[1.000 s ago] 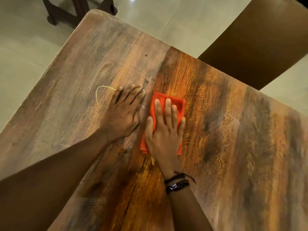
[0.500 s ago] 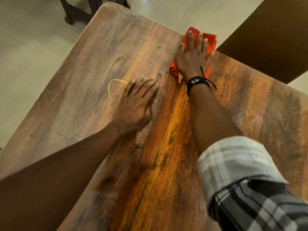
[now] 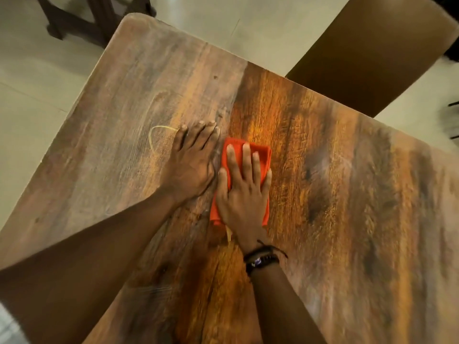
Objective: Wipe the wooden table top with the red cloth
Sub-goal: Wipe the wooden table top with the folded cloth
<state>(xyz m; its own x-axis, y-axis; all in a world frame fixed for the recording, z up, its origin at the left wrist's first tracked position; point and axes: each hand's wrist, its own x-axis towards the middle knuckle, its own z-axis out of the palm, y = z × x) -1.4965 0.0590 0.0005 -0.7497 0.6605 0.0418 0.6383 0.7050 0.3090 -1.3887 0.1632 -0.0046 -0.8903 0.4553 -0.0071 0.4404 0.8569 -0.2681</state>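
Near the middle of the counter (image 3: 323,194), your right hand (image 3: 244,194) lies flat and spread on the red cloth (image 3: 260,155), pressing it to the wood rather than gripping it. Your left hand (image 3: 192,165) rests open and empty just beside the cloth, palm down, fingers together, bracing you against the surface.

Judging by the surface, you are partway through. The band of wood around the cloth and toward you shows a deep, glossy orange-brown, which suggests it has been wiped. Beyond your left hand the wood looks pale, dull and hazy out to the counter's rounded corner, so that side probably remains. On the other side of the cloth the wood is patchy, with pale streaks toward the edge, and likely needs passes too. A thin pale curved strand (image 3: 154,137) lies just beyond your left hand; what it is cannot be told.

The cloth is bright orange-red, folded into a narrow pad, mostly hidden under your palm, with its far edge and sides showing.
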